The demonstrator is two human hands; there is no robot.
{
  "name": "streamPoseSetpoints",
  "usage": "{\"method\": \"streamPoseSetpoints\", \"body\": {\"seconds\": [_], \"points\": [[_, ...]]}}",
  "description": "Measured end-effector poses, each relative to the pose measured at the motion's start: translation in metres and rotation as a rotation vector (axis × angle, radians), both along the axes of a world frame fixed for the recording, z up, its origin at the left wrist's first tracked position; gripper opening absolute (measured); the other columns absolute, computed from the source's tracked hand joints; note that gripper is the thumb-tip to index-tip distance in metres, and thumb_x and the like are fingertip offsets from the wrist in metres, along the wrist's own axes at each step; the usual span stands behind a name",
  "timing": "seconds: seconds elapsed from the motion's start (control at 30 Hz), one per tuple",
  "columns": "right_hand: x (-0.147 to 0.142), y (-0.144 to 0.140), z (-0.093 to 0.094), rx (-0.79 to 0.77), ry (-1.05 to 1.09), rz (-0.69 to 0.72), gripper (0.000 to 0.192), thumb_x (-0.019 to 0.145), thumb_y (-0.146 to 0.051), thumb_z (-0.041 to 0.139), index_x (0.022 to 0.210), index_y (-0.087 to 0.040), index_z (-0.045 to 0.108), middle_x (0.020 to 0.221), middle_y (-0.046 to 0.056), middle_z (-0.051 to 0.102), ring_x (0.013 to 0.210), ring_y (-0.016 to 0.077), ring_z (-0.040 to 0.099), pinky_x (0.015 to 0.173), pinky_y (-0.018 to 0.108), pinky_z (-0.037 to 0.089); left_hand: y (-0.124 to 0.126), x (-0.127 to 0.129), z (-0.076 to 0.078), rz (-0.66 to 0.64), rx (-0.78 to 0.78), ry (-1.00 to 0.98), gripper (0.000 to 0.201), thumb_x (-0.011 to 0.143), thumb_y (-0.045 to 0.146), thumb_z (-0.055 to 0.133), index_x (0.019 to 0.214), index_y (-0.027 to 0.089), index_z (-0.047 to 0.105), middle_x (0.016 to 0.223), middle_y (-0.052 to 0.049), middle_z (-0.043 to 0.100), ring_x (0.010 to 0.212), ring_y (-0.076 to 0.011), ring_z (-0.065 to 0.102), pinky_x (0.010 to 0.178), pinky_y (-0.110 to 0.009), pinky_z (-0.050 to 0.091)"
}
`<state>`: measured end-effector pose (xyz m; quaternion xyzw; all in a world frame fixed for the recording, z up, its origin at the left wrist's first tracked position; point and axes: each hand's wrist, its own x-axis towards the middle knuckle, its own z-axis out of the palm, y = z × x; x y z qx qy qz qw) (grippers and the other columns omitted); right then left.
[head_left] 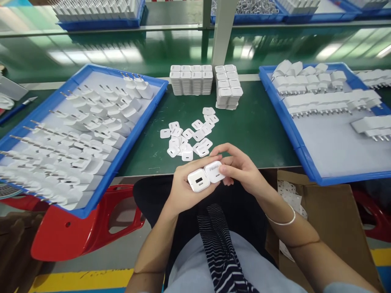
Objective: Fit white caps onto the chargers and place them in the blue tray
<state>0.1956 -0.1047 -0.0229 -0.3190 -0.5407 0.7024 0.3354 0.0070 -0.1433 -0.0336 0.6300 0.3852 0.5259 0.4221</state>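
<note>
I sit at a green workbench (259, 130), both hands raised just above my lap at its near edge. My left hand (180, 191) is closed around a white charger block (198, 180), its port face turned up toward me. My right hand (241, 169) pinches a second white block (214, 171), pressed against the first on its right side. Loose white caps (189, 136) lie scattered on the bench just beyond my fingers. Blue trays of chargers flank me, left (134, 134) and right (293, 134).
</note>
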Motion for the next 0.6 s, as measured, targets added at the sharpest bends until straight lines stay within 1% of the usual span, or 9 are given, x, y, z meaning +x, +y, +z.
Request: {"method": "streamPoseSetpoints", "body": {"seconds": [0.03,0.07,0.17,0.2,0.23,0.33,0.43,0.53,0.6], "points": [[0.001,0.006,0.001,0.026,-0.033,0.035,0.033,0.094,-0.048,0.068,0.114,-0.023,0.061,0.057,-0.008,0.054,0.05,0.0104,0.051,0.047,0.022,0.039,-0.003,-0.003,-0.002,0.002,-0.019,-0.009,0.049,0.076,0.013,0.084,0.123,0.024,0.074,0.122,-0.009,0.077,0.107,-0.0243,0.077,0.094,-0.033,0.063],[0.001,0.013,0.003,0.073,-0.094,0.019,0.034,0.094,-0.049,0.067,0.115,-0.022,0.062,0.058,-0.007,0.055,0.051,0.0111,0.052,0.049,0.023,0.04,-0.007,-0.006,-0.004,0.006,-0.045,-0.019,0.048,0.076,0.014,0.084,0.123,0.023,0.074,0.122,-0.01,0.077,0.108,-0.0253,0.077,0.096,-0.034,0.063],[-0.001,0.037,0.008,0.291,-0.39,-0.234,0.034,0.09,-0.044,0.073,0.113,-0.021,0.066,0.067,-0.004,0.06,0.061,0.0129,0.055,0.06,0.027,0.045,-0.018,-0.014,-0.01,0.026,-0.116,-0.055,0.049,0.076,0.017,0.085,0.124,0.021,0.073,0.123,-0.013,0.077,0.11,-0.0279,0.076,0.099,-0.038,0.062],[-0.003,0.044,0.009,0.355,-0.491,-0.29,0.032,0.088,-0.04,0.075,0.112,-0.021,0.067,0.072,-0.002,0.061,0.066,0.0139,0.056,0.065,0.029,0.046,-0.021,-0.016,-0.012,0.031,-0.131,-0.071,0.05,0.077,0.017,0.085,0.125,0.021,0.073,0.124,-0.013,0.076,0.11,-0.0282,0.076,0.099,-0.038,0.062],[-0.007,0.05,0.009,0.408,-0.573,-0.3,0.031,0.086,-0.036,0.076,0.112,-0.021,0.068,0.077,-0.001,0.063,0.07,0.015,0.057,0.069,0.031,0.047,-0.024,-0.018,-0.015,0.036,-0.14,-0.087,0.052,0.077,0.016,0.085,0.127,0.021,0.072,0.126,-0.013,0.075,0.111,-0.0279,0.076,0.099,-0.037,0.062],[-0.023,0.061,0.006,0.53,-0.73,-0.229,0.028,0.087,-0.025,0.073,0.114,-0.02,0.07,0.087,0.002,0.064,0.076,0.017,0.058,0.076,0.034,0.047,-0.029,-0.022,-0.021,0.031,-0.168,-0.119,0.061,0.077,0.013,0.084,0.135,0.024,0.067,0.129,-0.012,0.074,0.112,-0.0261,0.075,0.099,-0.035,0.061],[-0.039,0.072,0.001,0.619,-0.877,-0.181,0.028,0.089,-0.016,0.067,0.116,-0.02,0.071,0.099,0.007,0.064,0.078,0.0183,0.057,0.076,0.036,0.045,-0.031,-0.024,-0.028,0.024,-0.179,-0.114,0.064,0.077,0.014,0.084,0.137,0.024,0.065,0.13,-0.013,0.074,0.113,-0.0259,0.075,0.1,-0.035,0.061],[-0.047,0.088,-0.004,0.62,-0.95,-0.089,0.024,0.087,-0.014,0.068,0.11,-0.019,0.071,0.104,0.009,0.061,0.084,0.0209,0.057,0.074,0.034,0.043,-0.03,-0.024,-0.031,0.011,-0.182,-0.101,0.057,0.078,0.016,0.084,0.133,0.022,0.068,0.128,-0.014,0.074,0.113,-0.027,0.075,0.1,-0.036,0.061],[-0.048,0.098,-0.004,0.619,-0.922,-0.059,0.021,0.081,-0.012,0.074,0.1,-0.018,0.069,0.098,0.006,0.059,0.087,0.0211,0.056,0.074,0.032,0.041,-0.028,-0.023,-0.033,0.005,-0.187,-0.108,0.053,0.078,0.017,0.084,0.13,0.022,0.07,0.128,-0.013,0.074,0.112,-0.0275,0.075,0.099,-0.037,0.061]]}}
